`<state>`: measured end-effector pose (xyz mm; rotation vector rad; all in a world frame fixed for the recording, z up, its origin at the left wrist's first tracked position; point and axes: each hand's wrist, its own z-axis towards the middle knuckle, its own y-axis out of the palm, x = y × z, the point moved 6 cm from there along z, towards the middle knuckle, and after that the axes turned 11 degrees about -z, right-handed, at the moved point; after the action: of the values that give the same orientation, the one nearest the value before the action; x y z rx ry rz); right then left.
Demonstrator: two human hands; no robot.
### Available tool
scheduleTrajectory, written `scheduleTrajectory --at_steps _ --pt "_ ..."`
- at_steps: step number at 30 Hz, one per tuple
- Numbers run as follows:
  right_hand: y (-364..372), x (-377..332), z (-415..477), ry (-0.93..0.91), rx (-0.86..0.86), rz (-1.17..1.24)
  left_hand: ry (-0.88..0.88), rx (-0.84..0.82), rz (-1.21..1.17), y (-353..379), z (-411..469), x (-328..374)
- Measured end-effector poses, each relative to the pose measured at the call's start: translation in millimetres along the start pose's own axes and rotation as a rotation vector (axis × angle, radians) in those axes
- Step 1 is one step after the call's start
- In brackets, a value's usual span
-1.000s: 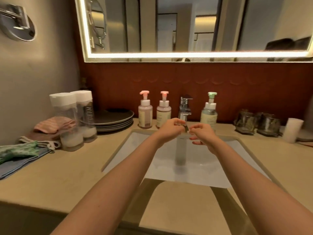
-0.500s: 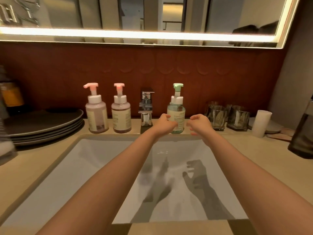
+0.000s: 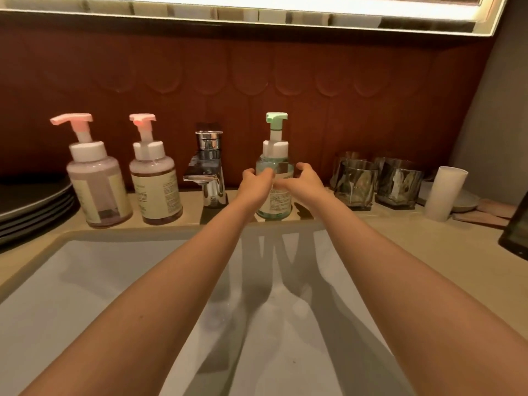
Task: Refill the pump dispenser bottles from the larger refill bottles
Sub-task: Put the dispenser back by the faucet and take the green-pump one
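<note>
A green-pump dispenser bottle (image 3: 275, 205) with clear bluish liquid stands behind the sink, just right of the faucet. My left hand (image 3: 255, 182) and my right hand (image 3: 304, 181) reach across the sink to its two sides, with loosely spread fingers in front of its body; the fingers are blurred and no firm grip shows. Two pink-pump dispenser bottles (image 3: 98, 190) (image 3: 155, 190) stand left of the faucet, untouched. No large refill bottle is in view.
A chrome faucet (image 3: 208, 172) stands between the bottles, above the white sink (image 3: 85, 281). Stacked dark plates (image 3: 31, 201) sit at the left edge. Two glass tumblers (image 3: 357, 181) (image 3: 398, 181), a white cup (image 3: 444, 192) and a dark bottle (image 3: 517, 230) are on the right.
My view has swung right and closer, so the refill bottles left the frame. Both hands moved from the faucet's water stream forward to the green-pump bottle.
</note>
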<state>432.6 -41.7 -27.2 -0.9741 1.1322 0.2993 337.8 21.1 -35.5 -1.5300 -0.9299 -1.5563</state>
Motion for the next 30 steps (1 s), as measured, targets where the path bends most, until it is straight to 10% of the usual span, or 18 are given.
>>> scheduleTrajectory --at_steps 30 --pt "-169 46 -232 0.060 0.346 -0.119 0.104 -0.512 0.232 122 -229 35"
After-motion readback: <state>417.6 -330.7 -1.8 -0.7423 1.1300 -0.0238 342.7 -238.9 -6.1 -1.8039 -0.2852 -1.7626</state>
